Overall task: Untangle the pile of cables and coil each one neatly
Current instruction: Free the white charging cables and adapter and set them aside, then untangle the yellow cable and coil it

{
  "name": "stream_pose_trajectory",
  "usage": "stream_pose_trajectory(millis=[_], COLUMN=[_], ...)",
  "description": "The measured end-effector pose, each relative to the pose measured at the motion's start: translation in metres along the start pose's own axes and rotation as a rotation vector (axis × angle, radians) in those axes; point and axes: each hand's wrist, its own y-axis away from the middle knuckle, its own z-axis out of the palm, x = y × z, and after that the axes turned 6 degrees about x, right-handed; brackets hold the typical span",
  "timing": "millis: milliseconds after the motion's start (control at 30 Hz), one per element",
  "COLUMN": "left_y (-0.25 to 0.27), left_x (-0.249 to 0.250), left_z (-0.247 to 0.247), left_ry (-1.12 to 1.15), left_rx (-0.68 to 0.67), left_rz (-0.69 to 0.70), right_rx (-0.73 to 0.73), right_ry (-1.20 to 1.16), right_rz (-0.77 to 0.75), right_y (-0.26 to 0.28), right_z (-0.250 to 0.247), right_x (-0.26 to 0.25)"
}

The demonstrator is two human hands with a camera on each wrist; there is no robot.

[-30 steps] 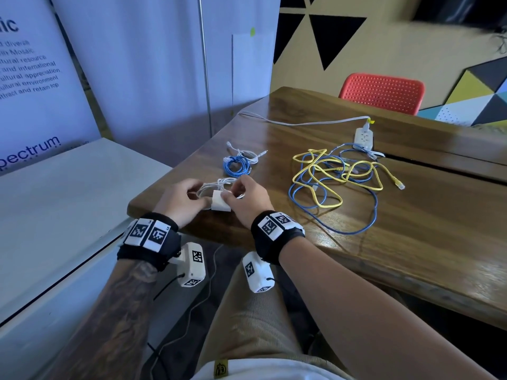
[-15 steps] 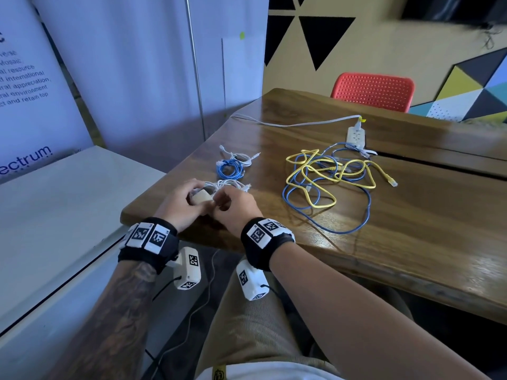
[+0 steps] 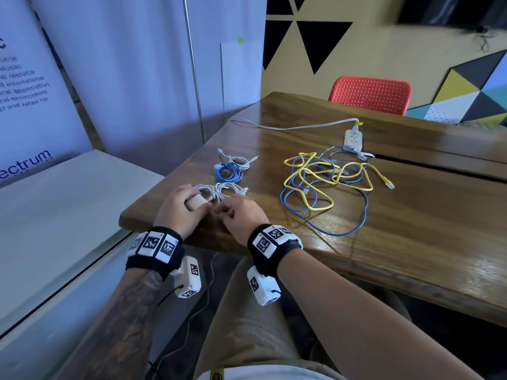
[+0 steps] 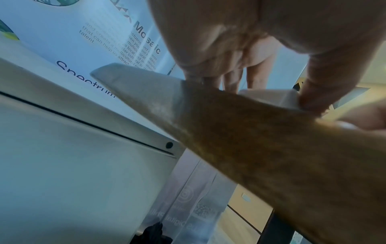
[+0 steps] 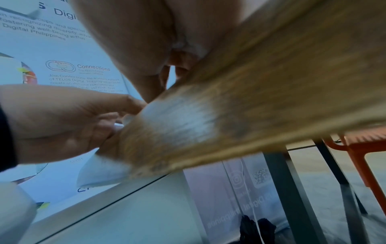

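— Where's the white cable [image 3: 219, 191]?

— Near left corner of the table [image 3: 411, 242]. My left hand [image 3: 178, 209] clamps its charger block [image 3: 197, 202]; my right hand [image 3: 241, 215] has curled fingers, contents hidden.

— Risk?

— If I let go carelessly, I think the coil springs loose.

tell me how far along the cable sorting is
Done: a blue coil and a small white coil lie bundled on the table. In hand: the left hand grips a white charger block whose white cable lies looped beside it; the right hand works at it, fingers curled. Left: the yellow cable and long blue cable are still tangled together.
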Motion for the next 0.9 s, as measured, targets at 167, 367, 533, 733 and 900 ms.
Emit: stream_pose_trajectory(millis=[167, 367, 533, 733, 900], left_y=[0.003, 0.002, -0.003, -0.025, -0.057], left_x=[0.001, 0.008, 0.033, 0.121, 0.167], left_z=[0.01, 0.01, 0.014, 0.043, 0.084], left_ry=[-0.057, -0.115, -0.136, 0.059, 0.026], left_rx=[0.039, -0.025, -0.003, 0.042, -0.246], left_rz=[0.057, 0.033, 0.081, 0.344, 0.19], right_rx=[0.006, 0.118, 0.199, 0.18, -0.05], right_ry=[-0.025, -0.014, 0.049, 0.211, 0.327], right_rz=[0.045, 0.051, 0.017, 0.147, 0.295], right_y=[0.001, 0.009, 0.02, 0.02, 0.018], right_z=[-0.008, -0.042, -0.096, -0.153, -0.164], right_x=[-0.004, 0.006, 0.025, 0.067, 0.093])
